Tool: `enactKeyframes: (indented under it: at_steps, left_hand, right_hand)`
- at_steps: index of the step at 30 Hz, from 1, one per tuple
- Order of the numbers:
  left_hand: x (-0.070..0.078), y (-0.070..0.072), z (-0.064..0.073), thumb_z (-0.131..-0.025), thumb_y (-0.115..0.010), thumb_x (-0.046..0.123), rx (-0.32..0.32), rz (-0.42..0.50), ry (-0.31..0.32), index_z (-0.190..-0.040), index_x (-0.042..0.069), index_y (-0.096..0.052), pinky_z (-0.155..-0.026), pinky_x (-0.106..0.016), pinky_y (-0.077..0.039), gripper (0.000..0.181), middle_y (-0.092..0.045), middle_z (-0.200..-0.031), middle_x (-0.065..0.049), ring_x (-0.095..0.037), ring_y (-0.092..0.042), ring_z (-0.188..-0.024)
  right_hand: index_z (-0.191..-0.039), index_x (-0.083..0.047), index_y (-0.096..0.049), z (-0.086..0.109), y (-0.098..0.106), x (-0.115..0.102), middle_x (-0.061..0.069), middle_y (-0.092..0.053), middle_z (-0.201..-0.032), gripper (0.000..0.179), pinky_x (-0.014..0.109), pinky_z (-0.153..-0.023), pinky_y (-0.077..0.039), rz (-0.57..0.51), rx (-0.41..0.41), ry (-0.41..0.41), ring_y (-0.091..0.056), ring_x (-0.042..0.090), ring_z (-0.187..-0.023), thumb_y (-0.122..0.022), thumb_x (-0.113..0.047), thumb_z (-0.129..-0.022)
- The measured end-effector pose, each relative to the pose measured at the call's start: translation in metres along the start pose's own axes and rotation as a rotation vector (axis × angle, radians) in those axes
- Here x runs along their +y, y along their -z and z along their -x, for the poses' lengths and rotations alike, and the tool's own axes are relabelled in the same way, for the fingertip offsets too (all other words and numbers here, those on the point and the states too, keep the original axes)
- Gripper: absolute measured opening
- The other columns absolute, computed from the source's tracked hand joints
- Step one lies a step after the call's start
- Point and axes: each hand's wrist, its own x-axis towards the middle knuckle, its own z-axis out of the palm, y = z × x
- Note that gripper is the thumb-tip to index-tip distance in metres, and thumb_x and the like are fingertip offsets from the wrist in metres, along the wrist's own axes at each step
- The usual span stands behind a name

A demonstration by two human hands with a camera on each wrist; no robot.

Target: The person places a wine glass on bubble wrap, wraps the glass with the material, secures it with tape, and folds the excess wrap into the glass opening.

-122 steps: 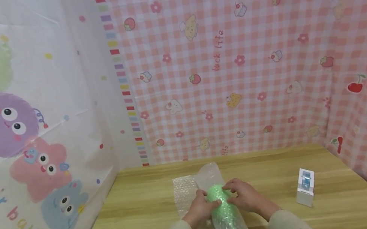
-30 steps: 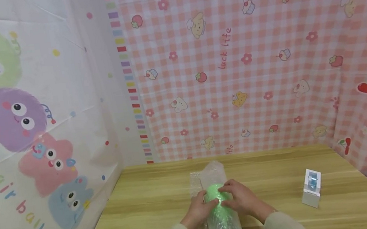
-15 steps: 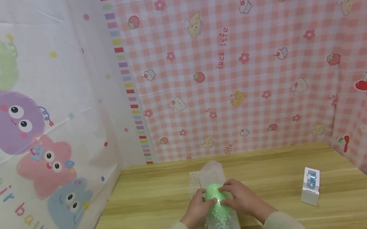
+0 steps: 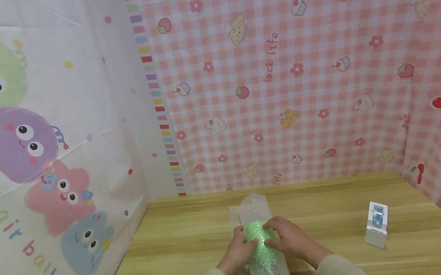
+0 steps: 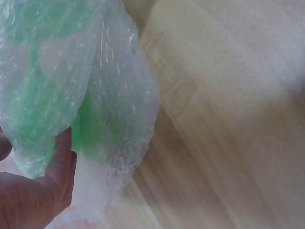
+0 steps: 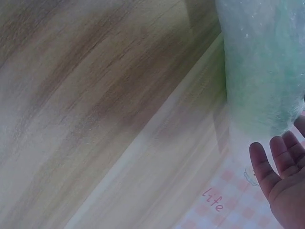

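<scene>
A green object wrapped in clear bubble wrap [image 4: 268, 266] lies lengthwise on the table in front of the person. What the object is, I cannot tell; through the wrap in the left wrist view, a narrow green part [image 5: 34, 57] joins two wider ones. The left hand [image 4: 236, 253] holds the roll's left side near its far end, thumb on top. From the right side, the right hand [image 4: 292, 239] grips it, fingers curved over the wrap. Past the green part, a loose flap of bubble wrap [image 4: 254, 206] extends toward the back. The roll's near end is out of frame.
A small white box with a blue picture [image 4: 376, 224] stands on the right of the wood-grain table [image 4: 176, 251]. A pink checked cloth [image 4: 313, 90] hangs behind the table, and a white cartoon-printed sheet [image 4: 102, 101] hangs at left.
Compared with about four seconds ago, less loose bubble wrap spreads at the roll's left, and the roll lies straighter. Over the last second both hands keep nearly the same hold.
</scene>
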Motion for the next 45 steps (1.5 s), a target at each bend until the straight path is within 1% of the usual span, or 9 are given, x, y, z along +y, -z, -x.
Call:
enactKeyframes:
  at_steps: [7, 10, 17, 21, 26, 32, 35, 39, 45]
  left_hand:
    - [-0.002, 0.003, -0.001, -0.096, -0.062, 0.023, 0.016, -0.085, -0.03, -0.138, -0.009, -0.039, -0.08, -0.051, -0.055, 0.057, -0.056, -0.12, -0.03, -0.04, -0.058, -0.106]
    - [-0.002, 0.003, 0.0, -0.096, -0.063, 0.029, 0.021, -0.104, -0.026, -0.137, -0.009, -0.039, -0.086, -0.057, -0.052, 0.061, -0.054, -0.123, -0.033, -0.045, -0.056, -0.111]
    - [-0.003, 0.004, 0.0, -0.098, -0.061, 0.028, 0.011, -0.073, -0.006, -0.14, -0.006, -0.038, -0.093, -0.059, -0.048, 0.059, -0.05, -0.13, -0.034, -0.047, -0.053, -0.118]
    - [-0.003, 0.003, 0.001, -0.1, -0.057, 0.025, 0.011, -0.057, -0.004, -0.144, -0.008, -0.033, -0.097, -0.06, -0.046, 0.06, -0.049, -0.132, -0.035, -0.047, -0.051, -0.12]
    - [-0.003, 0.001, 0.003, -0.101, -0.054, 0.021, 0.006, -0.039, -0.009, -0.148, -0.011, -0.021, -0.099, -0.06, -0.044, 0.065, -0.046, -0.134, -0.037, -0.048, -0.051, -0.12]
    - [-0.005, 0.001, 0.002, -0.102, -0.054, 0.025, 0.0, -0.065, -0.023, -0.145, -0.007, -0.032, -0.102, -0.065, -0.038, 0.058, -0.045, -0.135, -0.038, -0.052, -0.045, -0.125]
    - [-0.006, 0.002, 0.002, -0.1, -0.058, 0.028, -0.009, -0.066, -0.041, -0.143, -0.008, -0.035, -0.097, -0.062, -0.044, 0.061, -0.049, -0.131, -0.037, -0.05, -0.051, -0.12]
    - [-0.007, 0.004, 0.0, -0.099, -0.06, 0.03, -0.019, -0.071, -0.014, -0.144, -0.006, -0.034, -0.093, -0.057, -0.049, 0.063, -0.051, -0.132, -0.035, -0.046, -0.055, -0.116]
    - [-0.007, 0.004, -0.001, -0.099, -0.058, 0.025, -0.013, -0.044, 0.007, -0.145, -0.004, -0.033, -0.093, -0.059, -0.048, 0.06, -0.05, -0.13, -0.037, -0.048, -0.054, -0.116]
  right_hand:
    - [-0.117, 0.003, -0.066, 0.0, 0.0, -0.004, 0.017, -0.057, -0.115, 0.039, 0.054, -0.089, -0.051, 0.057, -0.005, 0.029, -0.059, 0.036, -0.105, -0.076, -0.02, -0.087]
    - [-0.119, 0.004, -0.066, 0.0, -0.002, -0.004, 0.016, -0.056, -0.113, 0.04, 0.051, -0.085, -0.052, 0.078, -0.007, 0.044, -0.06, 0.032, -0.102, -0.075, -0.021, -0.089]
    - [-0.126, 0.002, -0.063, 0.001, 0.0, -0.005, 0.015, -0.058, -0.116, 0.042, 0.053, -0.089, -0.051, 0.013, -0.037, 0.012, -0.059, 0.033, -0.105, -0.072, -0.02, -0.091]
    - [-0.124, 0.002, -0.061, 0.0, -0.003, -0.006, 0.013, -0.059, -0.114, 0.044, 0.053, -0.089, -0.052, -0.019, 0.001, -0.012, -0.06, 0.033, -0.104, -0.075, -0.02, -0.088]
    - [-0.12, 0.003, -0.063, -0.001, -0.01, -0.008, 0.015, -0.056, -0.115, 0.042, 0.052, -0.09, -0.051, 0.005, 0.036, 0.0, -0.059, 0.033, -0.104, -0.076, -0.019, -0.087]
    - [-0.119, 0.002, -0.066, -0.001, -0.009, -0.009, 0.012, -0.058, -0.11, 0.04, 0.051, -0.087, -0.052, 0.064, 0.036, 0.023, -0.06, 0.03, -0.099, -0.077, -0.019, -0.086]
    - [-0.12, 0.001, -0.066, -0.001, -0.006, -0.008, 0.011, -0.058, -0.11, 0.04, 0.05, -0.087, -0.052, 0.076, 0.015, 0.025, -0.06, 0.03, -0.1, -0.075, -0.021, -0.087]
    - [-0.122, 0.002, -0.065, 0.0, -0.004, -0.007, 0.01, -0.058, -0.11, 0.041, 0.05, -0.087, -0.052, 0.055, 0.004, 0.03, -0.06, 0.029, -0.1, -0.074, -0.02, -0.088]
    - [-0.121, 0.003, -0.064, 0.001, -0.008, -0.009, 0.012, -0.058, -0.11, 0.045, 0.05, -0.087, -0.053, 0.022, 0.049, 0.016, -0.06, 0.03, -0.1, -0.079, -0.019, -0.084]
